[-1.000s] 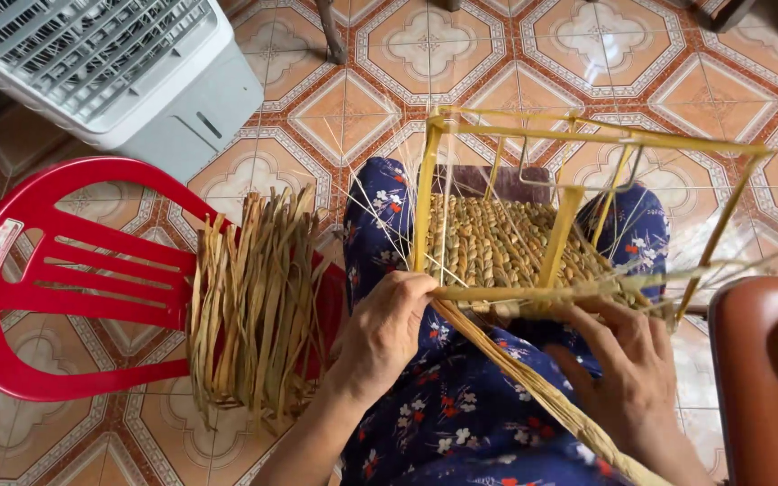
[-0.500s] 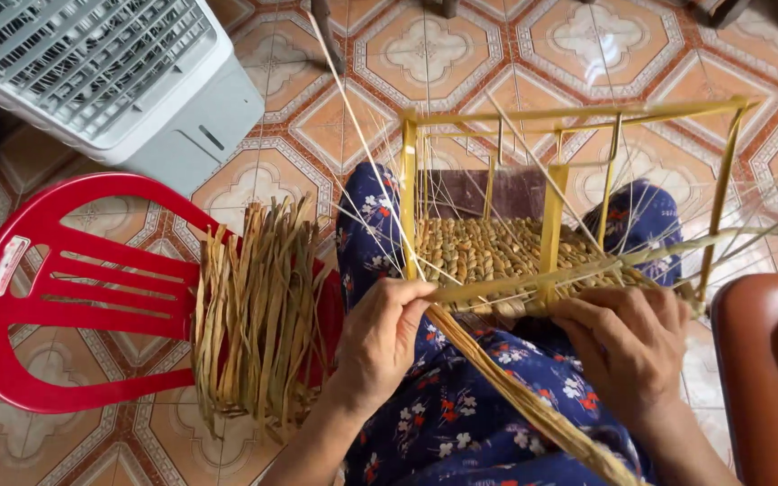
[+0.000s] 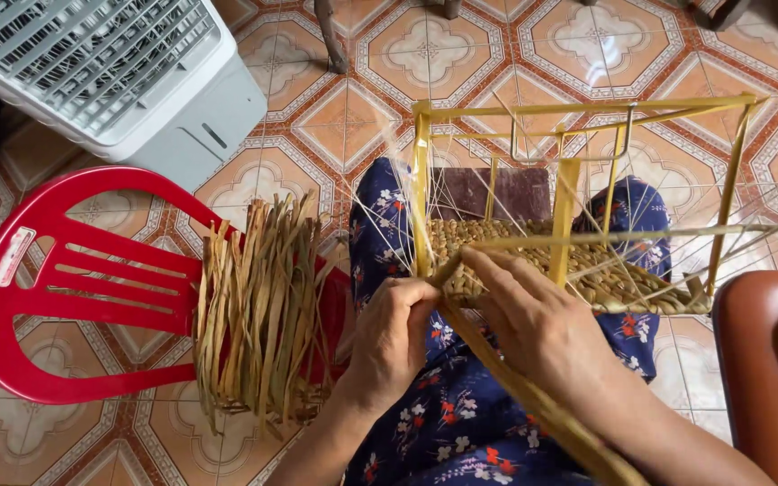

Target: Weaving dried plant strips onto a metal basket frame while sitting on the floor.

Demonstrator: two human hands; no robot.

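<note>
Orange patterned floor tiles lie all around you, seen from your head camera looking down. You sit with one yellow wire frame on your lap, over your blue flowered clothes. One woven straw mat fills the bottom of the frame. One long straw strip runs from the near left corner of the frame down toward you, between your two hands.

Your left hand is curled into a loose fist, and its fingers pinch the strip just below the frame's corner post. Your right hand lies flat over the strip, fingers close together, with the fingertips touching the woven edge.

On your left sits one red plastic chair. One bundle of dry straw strips rests on its seat, near your left hand. One white fan box stands behind the chair. One brown seat is at your right.
</note>
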